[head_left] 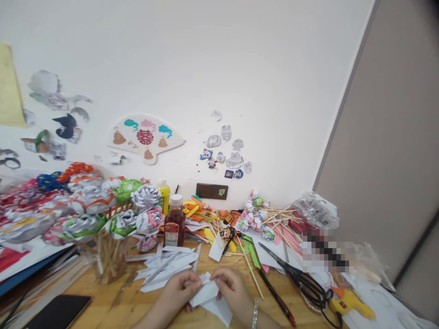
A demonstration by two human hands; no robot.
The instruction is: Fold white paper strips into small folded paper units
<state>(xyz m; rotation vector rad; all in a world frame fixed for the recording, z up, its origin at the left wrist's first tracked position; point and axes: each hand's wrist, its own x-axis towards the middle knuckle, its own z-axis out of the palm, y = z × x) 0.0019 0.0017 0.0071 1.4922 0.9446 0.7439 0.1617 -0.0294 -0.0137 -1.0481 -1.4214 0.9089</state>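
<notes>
Between my two hands is a small piece of white paper (pixel 205 293), held just above the wooden table near its front. My left hand (pixel 183 289) pinches the paper's left side with curled fingers. On the other side, my right hand (pixel 230 284) grips the upper right edge between thumb and fingers. Another white sheet (pixel 219 310) shows under the held piece; whether the two are joined I cannot tell. A heap of cut white paper strips (pixel 168 265) lies just beyond my left hand.
Paper flowers (pixel 91 198) stand in a clear container (pixel 108 260) at left, near a black phone-like slab (pixel 58 312). Bottles, including a red-brown one (pixel 174 221), stand behind the strips. Wooden sticks (pixel 249 262), black-handled scissors (pixel 308 288) and a yellow glue gun (pixel 353 305) lie at right.
</notes>
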